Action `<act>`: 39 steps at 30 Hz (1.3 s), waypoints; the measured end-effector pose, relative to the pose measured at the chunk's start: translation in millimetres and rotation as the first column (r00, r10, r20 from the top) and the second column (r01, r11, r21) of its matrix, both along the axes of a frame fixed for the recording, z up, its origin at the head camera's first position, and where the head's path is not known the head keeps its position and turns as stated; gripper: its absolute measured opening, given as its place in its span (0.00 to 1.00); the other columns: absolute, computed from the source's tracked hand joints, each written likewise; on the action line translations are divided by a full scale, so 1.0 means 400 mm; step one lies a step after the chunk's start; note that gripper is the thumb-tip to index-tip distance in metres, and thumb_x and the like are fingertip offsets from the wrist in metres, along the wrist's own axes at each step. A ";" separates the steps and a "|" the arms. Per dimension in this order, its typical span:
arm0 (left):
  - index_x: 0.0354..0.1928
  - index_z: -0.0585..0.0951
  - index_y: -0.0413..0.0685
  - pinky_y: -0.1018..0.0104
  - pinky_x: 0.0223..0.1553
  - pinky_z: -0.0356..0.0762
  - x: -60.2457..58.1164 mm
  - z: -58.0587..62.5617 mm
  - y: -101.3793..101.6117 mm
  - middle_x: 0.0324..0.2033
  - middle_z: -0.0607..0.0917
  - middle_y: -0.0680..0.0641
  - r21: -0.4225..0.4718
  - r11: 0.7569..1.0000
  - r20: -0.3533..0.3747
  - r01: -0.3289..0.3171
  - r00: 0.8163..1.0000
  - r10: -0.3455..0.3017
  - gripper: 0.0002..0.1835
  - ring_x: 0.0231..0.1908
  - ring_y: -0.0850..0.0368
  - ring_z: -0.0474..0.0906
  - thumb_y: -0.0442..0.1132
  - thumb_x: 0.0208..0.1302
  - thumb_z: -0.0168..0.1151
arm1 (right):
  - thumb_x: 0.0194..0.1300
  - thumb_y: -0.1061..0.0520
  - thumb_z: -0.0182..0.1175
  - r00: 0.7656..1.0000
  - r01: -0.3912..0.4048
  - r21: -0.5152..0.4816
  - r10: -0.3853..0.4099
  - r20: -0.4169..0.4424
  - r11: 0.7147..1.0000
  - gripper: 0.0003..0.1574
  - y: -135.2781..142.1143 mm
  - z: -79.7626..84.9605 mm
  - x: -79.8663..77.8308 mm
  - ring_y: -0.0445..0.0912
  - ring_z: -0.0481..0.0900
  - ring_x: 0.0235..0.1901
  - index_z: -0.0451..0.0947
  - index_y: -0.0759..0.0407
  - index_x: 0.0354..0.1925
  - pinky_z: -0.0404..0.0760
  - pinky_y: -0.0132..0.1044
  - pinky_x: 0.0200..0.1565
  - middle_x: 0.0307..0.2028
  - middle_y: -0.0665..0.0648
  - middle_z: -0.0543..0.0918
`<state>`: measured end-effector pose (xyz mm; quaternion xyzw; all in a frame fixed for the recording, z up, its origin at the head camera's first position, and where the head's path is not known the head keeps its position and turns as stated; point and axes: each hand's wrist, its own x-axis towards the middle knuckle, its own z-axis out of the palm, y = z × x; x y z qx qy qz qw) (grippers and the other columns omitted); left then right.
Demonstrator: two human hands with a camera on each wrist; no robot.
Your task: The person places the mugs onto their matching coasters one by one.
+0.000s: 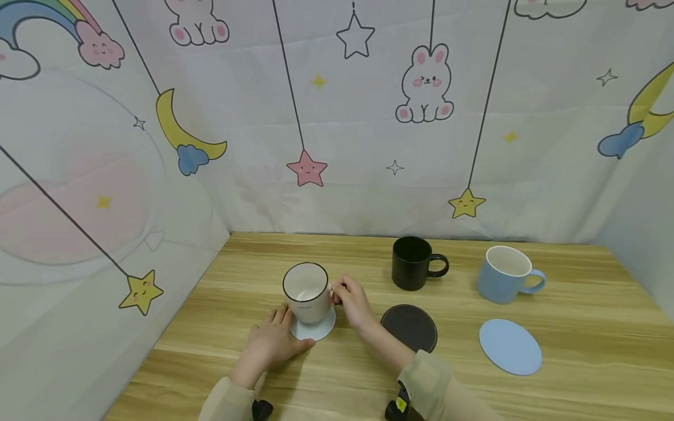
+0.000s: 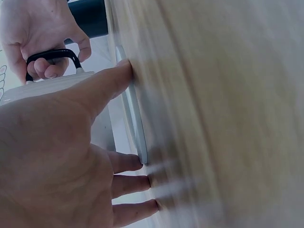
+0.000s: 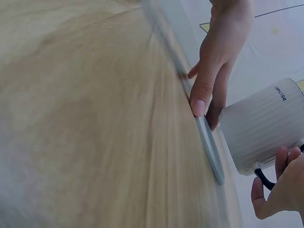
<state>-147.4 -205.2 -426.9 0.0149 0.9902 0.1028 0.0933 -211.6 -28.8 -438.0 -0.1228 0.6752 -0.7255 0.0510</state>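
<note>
A white mug [image 1: 305, 307] with a dark rim, a black handle and small lettering is over a pale round coaster [image 1: 321, 333]. In the right wrist view a gap shows between the mug's base [image 3: 232, 145] and the coaster [image 3: 212, 154]. My right hand [image 1: 351, 301] grips the handle [image 2: 54, 54], fingers curled through it. To the left of the coaster, my left hand [image 1: 271, 339] lies low with fingers spread and fairly straight. Its thumb touches the coaster's near edge, and several fingertips rest at its side and on the table. The mug hides part of the coaster.
A black mug [image 1: 411, 266] stands at the back, with a black round coaster [image 1: 408, 327] in front of it, partly behind my right forearm. Farther right are a blue mug [image 1: 500, 278] and a light blue coaster [image 1: 509, 347]. A patterned curtain [image 1: 358, 128] borders the wooden table.
</note>
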 end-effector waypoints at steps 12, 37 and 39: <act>0.70 0.60 0.33 0.28 0.59 0.61 0.000 0.004 0.004 0.71 0.59 0.34 -0.007 1.000 0.020 -0.007 1.000 0.008 0.52 0.69 0.32 0.58 0.66 0.55 0.62 | 0.71 0.62 0.48 0.999 0.001 -0.057 0.002 0.039 0.998 0.17 0.001 -0.018 0.007 0.44 0.73 0.30 0.61 0.77 0.29 0.72 0.34 0.40 0.23 0.55 0.68; 0.70 0.61 0.35 0.27 0.60 0.58 -0.002 -0.005 -0.009 0.71 0.60 0.35 0.027 1.000 0.025 -0.011 1.000 0.010 0.52 0.71 0.33 0.56 0.66 0.55 0.62 | 0.69 0.63 0.48 0.999 -0.024 -0.074 0.027 0.040 0.997 0.15 0.003 -0.038 0.019 0.44 0.72 0.29 0.62 0.80 0.33 0.73 0.33 0.40 0.22 0.51 0.67; 0.70 0.61 0.35 0.27 0.59 0.58 -0.002 -0.005 -0.010 0.71 0.60 0.35 0.033 0.999 0.023 -0.011 1.000 0.011 0.52 0.70 0.33 0.56 0.66 0.55 0.62 | 0.70 0.63 0.48 0.999 -0.032 -0.065 0.034 0.033 0.997 0.16 0.004 -0.038 0.019 0.44 0.72 0.30 0.62 0.79 0.33 0.73 0.33 0.41 0.22 0.52 0.67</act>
